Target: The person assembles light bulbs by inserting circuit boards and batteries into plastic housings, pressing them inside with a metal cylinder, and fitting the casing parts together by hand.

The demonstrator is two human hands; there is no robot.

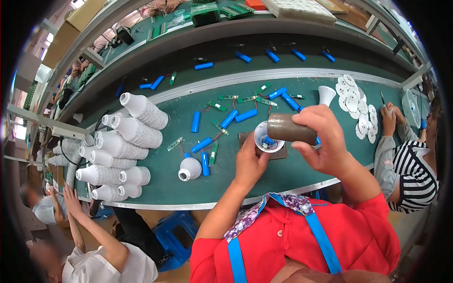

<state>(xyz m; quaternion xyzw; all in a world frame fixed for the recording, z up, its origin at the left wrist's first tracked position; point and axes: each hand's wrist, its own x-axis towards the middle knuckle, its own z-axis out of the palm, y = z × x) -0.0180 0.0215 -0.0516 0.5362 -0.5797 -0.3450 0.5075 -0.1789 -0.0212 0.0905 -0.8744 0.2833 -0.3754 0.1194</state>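
Observation:
My left hand (250, 162) is closed around a white plastic bulb housing (258, 132), its open end facing up. Blue and dark parts (269, 142) show inside it. In my right hand (326, 134), a thick brown cylinder (289, 129) is gripped between thumb and fingers. Its near end is over the housing's rim; whether they touch I cannot tell. Beneath the housing is a dark brown block (279, 153), partly hidden. Around my hands lie several blue battery cells (246, 115) wired to small green circuit boards (218, 106).
Stacked white housings (141, 111) stand at the left; a single housing (189, 169) lies nearer. White discs (351, 96) and another white housing (326, 95) are at the right. More batteries (272, 55) lie on the dark strip behind. Co-workers sit on both sides.

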